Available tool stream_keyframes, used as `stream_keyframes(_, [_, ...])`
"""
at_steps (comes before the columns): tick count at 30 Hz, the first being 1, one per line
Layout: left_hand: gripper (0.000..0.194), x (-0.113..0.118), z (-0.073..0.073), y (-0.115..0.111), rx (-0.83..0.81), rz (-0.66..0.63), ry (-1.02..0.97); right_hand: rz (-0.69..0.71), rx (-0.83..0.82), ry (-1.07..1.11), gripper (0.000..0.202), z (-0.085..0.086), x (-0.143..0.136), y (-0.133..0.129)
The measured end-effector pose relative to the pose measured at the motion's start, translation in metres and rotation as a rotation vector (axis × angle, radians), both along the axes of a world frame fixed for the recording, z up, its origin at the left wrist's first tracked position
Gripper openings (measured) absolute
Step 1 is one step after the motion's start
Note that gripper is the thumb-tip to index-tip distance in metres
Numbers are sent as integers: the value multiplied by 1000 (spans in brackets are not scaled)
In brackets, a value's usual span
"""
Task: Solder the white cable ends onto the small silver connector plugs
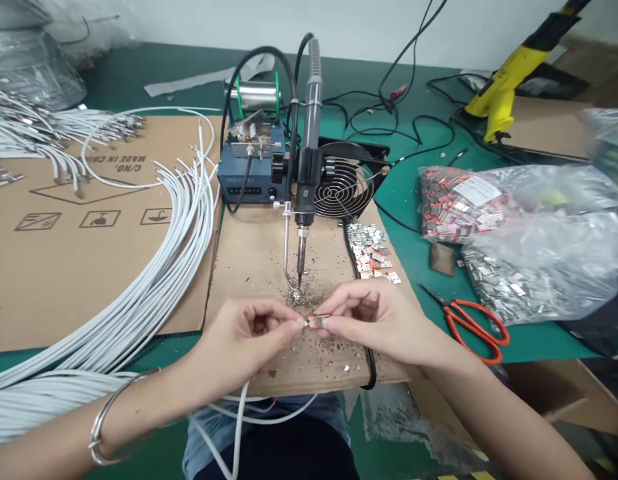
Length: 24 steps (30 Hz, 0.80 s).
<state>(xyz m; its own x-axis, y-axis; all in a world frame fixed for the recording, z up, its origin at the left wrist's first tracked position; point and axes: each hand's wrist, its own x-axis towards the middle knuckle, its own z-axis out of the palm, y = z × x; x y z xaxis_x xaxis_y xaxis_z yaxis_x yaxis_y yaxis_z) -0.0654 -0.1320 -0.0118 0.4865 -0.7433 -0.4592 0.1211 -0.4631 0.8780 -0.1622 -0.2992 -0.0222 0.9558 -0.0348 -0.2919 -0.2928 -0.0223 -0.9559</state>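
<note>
Just below the soldering iron tip, my left hand [256,337] pinches the end of a white cable [241,420], which hangs down toward my lap. My right hand [376,320] pinches a small orange and silver connector [315,322], and the two pieces meet between my fingertips. The upright soldering iron [307,180] points down at a heap of solder bits [295,293] on the cardboard. A thin metal feed tube [287,247] ends beside the tip. Whether the cable touches the connector's contacts is too small to tell.
A bundle of white cables [189,220] curves along the left. Behind are a blue solder station [246,183] and a fan [339,190]. Loose connectors [373,257], orange-handled scissors [476,327] and bags of metal parts [533,267] lie to the right, with a yellow tool [503,87] behind.
</note>
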Motion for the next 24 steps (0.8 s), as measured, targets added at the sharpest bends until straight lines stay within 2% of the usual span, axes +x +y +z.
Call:
stream_keyframes(6, [13,-18,5,21,-146,-124,-391,0,7,-50,14,6,-28,10])
stream_keyframes(9, [11,-23,3,27,-162,-149,-458,-31,7,-52,15,3,-36,15])
stream_keyframes(12, [9,-30,0,28,-207,-105,-385,-49,76,-77,13,1,-43,19])
stream_keyframes(18, [8,-43,-4,25,-285,-9,-91,-48,317,-116,10,-5,-53,24])
stream_keyframes(21, [7,-50,-3,25,-248,19,25,-70,341,-157,7,-7,-58,26])
stream_keyframes(24, [6,-56,-3,27,-220,28,50,-66,331,-185,4,-9,-63,27])
